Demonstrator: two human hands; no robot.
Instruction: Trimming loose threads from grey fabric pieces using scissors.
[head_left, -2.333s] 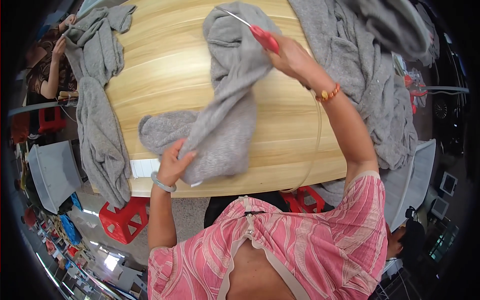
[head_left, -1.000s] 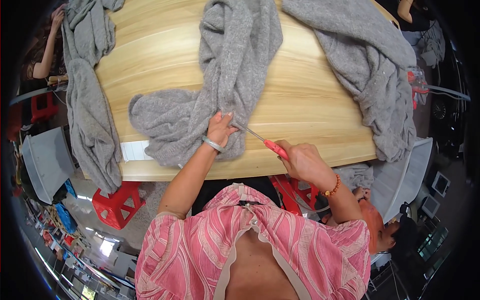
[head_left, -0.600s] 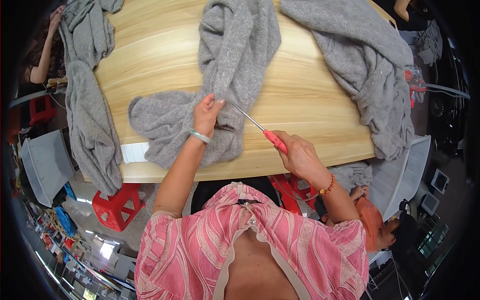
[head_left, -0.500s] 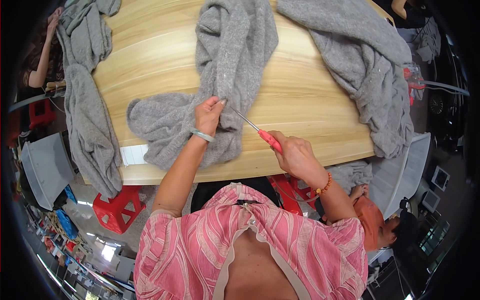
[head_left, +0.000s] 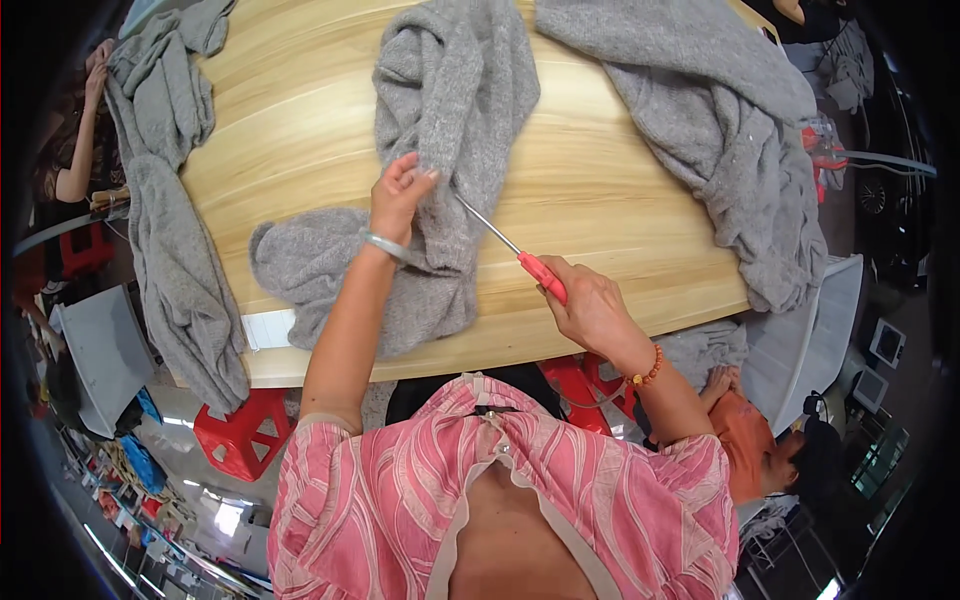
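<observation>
A grey knitted garment point(head_left: 450, 110) lies bunched across the middle of the table, one part spread toward the near left. My left hand point(head_left: 398, 205), with a pale bangle at its wrist, is over this knit, thumb and fingers apart and nothing visible between them. My right hand point(head_left: 592, 305) grips the red handle of a tool point(head_left: 533, 268) with a thin metal shaft. That shaft points up and left to the knit; its tip is too small to make out at the fabric, just right of my left hand.
More grey knits lie on the wooden table point(head_left: 300, 110), one pile point(head_left: 735, 150) at right and another point(head_left: 180, 230) at left. Red stools point(head_left: 240, 432) stand beneath the near edge. A person in orange point(head_left: 738, 445) is at lower right; another person's arm point(head_left: 85, 140) shows at far left.
My left hand has lifted off the knit, moved up and left, and its fingers have parted. My right hand keeps hold of the tool, nearly in place.
</observation>
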